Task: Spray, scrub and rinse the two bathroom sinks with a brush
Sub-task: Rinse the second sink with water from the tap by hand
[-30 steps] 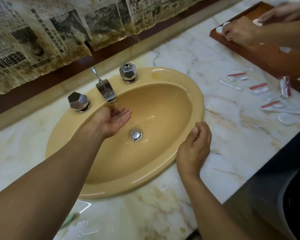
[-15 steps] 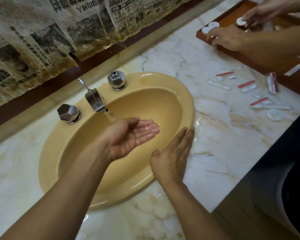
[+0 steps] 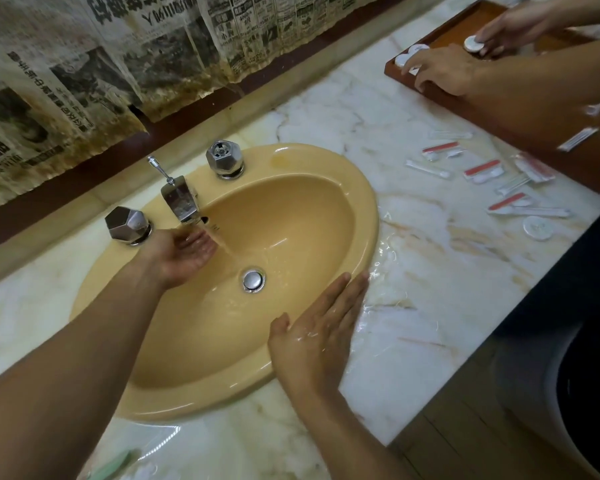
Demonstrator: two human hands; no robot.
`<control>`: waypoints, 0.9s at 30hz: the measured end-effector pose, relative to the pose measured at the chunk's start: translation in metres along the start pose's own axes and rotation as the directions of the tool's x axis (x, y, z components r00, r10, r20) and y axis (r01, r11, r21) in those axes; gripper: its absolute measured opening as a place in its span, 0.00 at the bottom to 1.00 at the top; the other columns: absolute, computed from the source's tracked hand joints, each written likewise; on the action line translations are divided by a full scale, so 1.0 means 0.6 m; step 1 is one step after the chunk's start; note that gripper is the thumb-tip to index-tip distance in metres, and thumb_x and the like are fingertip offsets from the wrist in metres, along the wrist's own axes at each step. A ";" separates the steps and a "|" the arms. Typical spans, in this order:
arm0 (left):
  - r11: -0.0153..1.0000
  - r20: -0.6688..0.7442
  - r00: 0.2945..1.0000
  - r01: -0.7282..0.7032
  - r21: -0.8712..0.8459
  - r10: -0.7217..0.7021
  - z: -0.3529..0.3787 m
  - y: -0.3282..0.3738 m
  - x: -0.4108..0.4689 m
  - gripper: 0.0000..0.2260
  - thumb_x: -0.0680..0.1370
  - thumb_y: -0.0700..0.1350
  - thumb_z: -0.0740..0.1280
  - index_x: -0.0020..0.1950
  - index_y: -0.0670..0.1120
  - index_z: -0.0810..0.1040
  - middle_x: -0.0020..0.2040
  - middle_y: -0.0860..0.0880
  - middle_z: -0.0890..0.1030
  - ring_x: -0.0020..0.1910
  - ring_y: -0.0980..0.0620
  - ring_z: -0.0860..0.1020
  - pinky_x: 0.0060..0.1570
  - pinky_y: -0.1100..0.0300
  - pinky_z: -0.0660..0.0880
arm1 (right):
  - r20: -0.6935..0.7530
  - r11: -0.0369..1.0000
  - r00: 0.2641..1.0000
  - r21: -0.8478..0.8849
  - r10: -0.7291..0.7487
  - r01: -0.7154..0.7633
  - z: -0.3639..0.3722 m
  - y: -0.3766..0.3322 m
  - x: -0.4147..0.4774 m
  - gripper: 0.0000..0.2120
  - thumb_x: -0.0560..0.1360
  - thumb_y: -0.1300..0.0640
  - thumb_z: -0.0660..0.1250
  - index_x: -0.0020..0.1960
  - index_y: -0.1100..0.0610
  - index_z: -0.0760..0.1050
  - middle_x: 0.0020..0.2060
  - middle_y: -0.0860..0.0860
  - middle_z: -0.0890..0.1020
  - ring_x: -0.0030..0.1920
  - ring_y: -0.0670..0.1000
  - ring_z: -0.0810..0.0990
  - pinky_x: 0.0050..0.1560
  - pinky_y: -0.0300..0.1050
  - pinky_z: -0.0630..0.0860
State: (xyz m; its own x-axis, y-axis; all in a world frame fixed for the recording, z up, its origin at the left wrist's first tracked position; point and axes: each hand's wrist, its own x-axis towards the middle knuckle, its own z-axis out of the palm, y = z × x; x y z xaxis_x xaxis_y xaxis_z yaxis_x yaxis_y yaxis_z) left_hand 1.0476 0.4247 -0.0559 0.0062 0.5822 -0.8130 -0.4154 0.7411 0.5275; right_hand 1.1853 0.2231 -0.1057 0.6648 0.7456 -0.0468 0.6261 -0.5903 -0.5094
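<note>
A yellow oval sink (image 3: pixel 326 188) is set into a marble counter (image 3: pixel 430 278). Water runs from the chrome faucet (image 3: pixel 182 199) down toward the round drain plug (image 3: pixel 253 279). My left hand (image 3: pixel 181 252) is cupped palm-up under the stream, holding nothing. My right hand (image 3: pixel 316 337) lies flat with straight, wet fingers on the sink's right front rim. Chrome faceted knobs stand to the left (image 3: pixel 127 225) and to the right (image 3: pixel 224 159) of the faucet. No second sink is in view. A pale green object (image 3: pixel 115 464), maybe a brush handle, shows at the bottom edge.
Another person's hands (image 3: pixel 444 72) work over a wooden tray (image 3: pixel 409 76) at the back right. Several wrapped toiletries (image 3: pixel 482 169) and a round white lid (image 3: pixel 537 227) lie on the wet counter. Stained newspaper (image 3: pixel 84 64) covers the wall behind the sink.
My left hand has moved back from mid-basin to right under the faucet stream. My right hand has slid onto the rim with its fingers spread flat. The view shifted slightly.
</note>
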 end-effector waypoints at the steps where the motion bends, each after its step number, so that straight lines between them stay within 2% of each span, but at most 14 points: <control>1: 1.000 0.008 1.000 0.016 0.005 -0.016 0.014 0.003 0.010 0.13 0.86 0.39 0.55 0.53 0.35 0.79 0.54 0.39 0.83 0.56 0.43 0.81 0.58 0.52 0.78 | 0.026 1.000 1.000 -0.007 -0.005 0.005 -0.001 -0.003 -0.007 0.51 0.69 0.46 0.64 0.79 0.74 0.46 0.79 0.71 0.42 0.81 0.67 0.43 0.79 0.61 0.57; 3: 0.998 0.035 0.998 0.060 0.016 -0.061 0.037 0.001 0.031 0.15 0.86 0.41 0.55 0.50 0.38 0.80 0.44 0.42 0.84 0.45 0.46 0.84 0.46 0.52 0.82 | 0.062 1.000 0.998 -0.009 -0.009 0.010 -0.006 -0.006 -0.002 0.52 0.68 0.48 0.66 0.79 0.74 0.47 0.78 0.72 0.42 0.81 0.68 0.43 0.79 0.62 0.57; 5: 0.993 0.076 0.990 0.114 0.017 -0.115 0.050 -0.004 0.048 0.15 0.85 0.42 0.55 0.48 0.41 0.80 0.38 0.45 0.83 0.35 0.48 0.83 0.36 0.56 0.82 | 0.063 1.000 0.998 -0.007 -0.001 0.002 -0.010 0.003 0.034 0.49 0.66 0.53 0.64 0.78 0.75 0.48 0.78 0.73 0.44 0.80 0.69 0.45 0.79 0.63 0.57; 7: 0.988 0.118 0.981 0.149 0.035 -0.153 0.056 -0.013 0.047 0.10 0.82 0.40 0.60 0.47 0.42 0.80 0.36 0.47 0.81 0.33 0.50 0.82 0.33 0.57 0.82 | 0.061 1.000 0.998 -0.019 0.007 -0.005 -0.021 0.014 0.095 0.48 0.65 0.56 0.58 0.78 0.75 0.46 0.78 0.73 0.45 0.81 0.69 0.45 0.80 0.60 0.53; 10: 0.985 0.201 0.964 0.163 0.059 -0.171 0.068 -0.041 0.004 0.09 0.83 0.39 0.60 0.51 0.39 0.80 0.42 0.44 0.84 0.39 0.49 0.85 0.40 0.54 0.85 | 0.116 0.995 0.992 -0.082 -0.044 0.054 -0.034 0.029 0.185 0.49 0.67 0.56 0.60 0.79 0.73 0.40 0.79 0.71 0.43 0.81 0.65 0.41 0.82 0.54 0.45; 12: 0.981 0.263 0.949 0.146 0.128 -0.176 0.077 -0.072 -0.046 0.13 0.86 0.40 0.57 0.56 0.35 0.79 0.50 0.38 0.85 0.47 0.43 0.87 0.50 0.50 0.84 | 0.104 0.997 0.993 -0.051 -0.056 0.062 -0.035 0.034 0.209 0.49 0.68 0.59 0.64 0.80 0.71 0.41 0.80 0.67 0.44 0.82 0.62 0.42 0.82 0.53 0.47; 14: 0.954 0.323 0.922 0.124 0.272 -0.212 0.083 -0.101 -0.106 0.16 0.86 0.41 0.55 0.61 0.32 0.77 0.58 0.34 0.83 0.58 0.37 0.84 0.57 0.47 0.80 | 0.078 0.998 0.995 0.013 -0.056 0.055 -0.034 0.036 0.202 0.48 0.68 0.63 0.65 0.81 0.69 0.43 0.81 0.65 0.45 0.82 0.61 0.43 0.82 0.52 0.49; 16: 0.919 0.336 0.916 0.079 0.385 -0.220 0.080 -0.115 -0.152 0.17 0.86 0.42 0.55 0.64 0.31 0.76 0.61 0.32 0.82 0.63 0.36 0.81 0.60 0.46 0.78 | 0.072 0.999 0.997 0.031 -0.040 0.038 -0.031 0.034 0.177 0.50 0.70 0.60 0.69 0.81 0.69 0.43 0.81 0.65 0.45 0.82 0.61 0.43 0.81 0.53 0.51; 17: 0.908 0.323 0.924 0.055 0.414 -0.203 0.073 -0.115 -0.164 0.17 0.86 0.42 0.55 0.64 0.30 0.76 0.61 0.32 0.82 0.63 0.36 0.81 0.60 0.46 0.78 | 0.066 0.999 0.997 0.014 -0.031 0.031 -0.028 0.031 0.158 0.50 0.70 0.57 0.70 0.81 0.70 0.44 0.81 0.66 0.44 0.82 0.62 0.43 0.81 0.54 0.52; 20: 0.920 0.246 0.962 0.009 0.393 -0.115 0.035 -0.098 -0.158 0.17 0.86 0.41 0.55 0.63 0.30 0.77 0.60 0.33 0.83 0.60 0.37 0.83 0.56 0.48 0.80 | -0.006 1.000 1.000 0.027 0.002 -0.001 -0.018 0.009 0.085 0.43 0.69 0.58 0.58 0.80 0.73 0.48 0.79 0.71 0.46 0.81 0.67 0.45 0.79 0.60 0.57; 22: 0.941 0.132 0.990 0.009 0.339 -0.057 0.008 -0.080 -0.125 0.16 0.86 0.39 0.55 0.63 0.30 0.76 0.61 0.32 0.82 0.60 0.37 0.82 0.54 0.47 0.81 | -0.005 1.000 1.000 0.028 0.010 -0.009 -0.012 -0.003 0.045 0.43 0.68 0.60 0.58 0.79 0.73 0.49 0.79 0.72 0.45 0.81 0.68 0.44 0.79 0.62 0.56; 24: 0.961 0.036 0.999 0.028 0.274 -0.040 -0.013 -0.064 -0.080 0.15 0.85 0.39 0.54 0.61 0.30 0.76 0.63 0.32 0.80 0.60 0.37 0.81 0.57 0.47 0.82 | 0.020 0.999 0.999 0.014 0.029 -0.030 -0.010 -0.007 0.035 0.43 0.68 0.61 0.59 0.79 0.74 0.49 0.79 0.72 0.45 0.81 0.69 0.44 0.79 0.63 0.56; 27: 0.985 -0.028 0.999 0.044 0.166 -0.040 -0.016 -0.043 -0.028 0.15 0.86 0.39 0.53 0.57 0.32 0.76 0.63 0.34 0.80 0.59 0.38 0.80 0.61 0.49 0.76 | 0.073 0.998 0.995 -0.027 0.063 -0.062 -0.014 -0.008 0.057 0.46 0.67 0.60 0.61 0.79 0.74 0.46 0.78 0.73 0.42 0.80 0.69 0.42 0.79 0.62 0.55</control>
State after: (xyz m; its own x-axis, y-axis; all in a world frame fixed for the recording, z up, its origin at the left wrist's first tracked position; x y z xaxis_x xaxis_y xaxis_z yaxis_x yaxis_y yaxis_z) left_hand 1.0493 0.3927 -0.0584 -0.0026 0.5426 -0.8400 -0.2580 0.8112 0.5248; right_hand 1.2083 0.2489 -0.0979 0.6717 0.7272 -0.1414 0.5948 -0.6432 -0.4821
